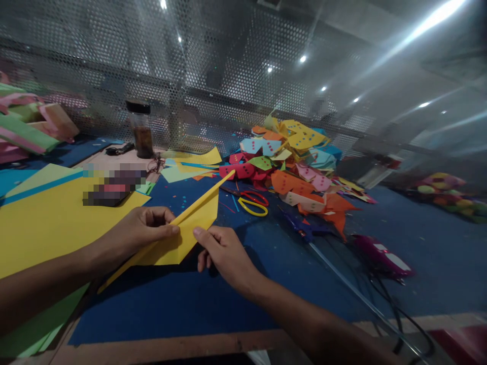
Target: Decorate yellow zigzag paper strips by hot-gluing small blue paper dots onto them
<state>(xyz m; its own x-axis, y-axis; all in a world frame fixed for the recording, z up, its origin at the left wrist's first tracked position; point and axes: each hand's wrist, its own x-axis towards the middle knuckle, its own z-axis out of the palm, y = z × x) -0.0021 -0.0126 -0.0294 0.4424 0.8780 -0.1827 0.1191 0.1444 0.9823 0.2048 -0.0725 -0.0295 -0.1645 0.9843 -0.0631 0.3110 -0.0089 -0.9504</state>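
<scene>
A folded piece of yellow paper (192, 230) is held between both hands above the blue work surface. My left hand (148, 228) pinches its folded upper edge, thumb lying along the crease and fingers curled behind. On the lower right edge, my right hand (222, 248) grips the sheet with its thumb on the near face; its other fingers are bent beneath. The paper slants, with one narrow end pointing up right and the other down left. Just beyond it lie scissors (253, 203) with red and yellow handles.
Folded, dotted paper shapes (297, 162) are heaped at the back. A blue glue gun (302, 225) with a long clear stick and a purple device (382, 256) with cables lie right. Large yellow sheets (45, 223) cover the left; a dark-lidded jar (142, 134) stands behind.
</scene>
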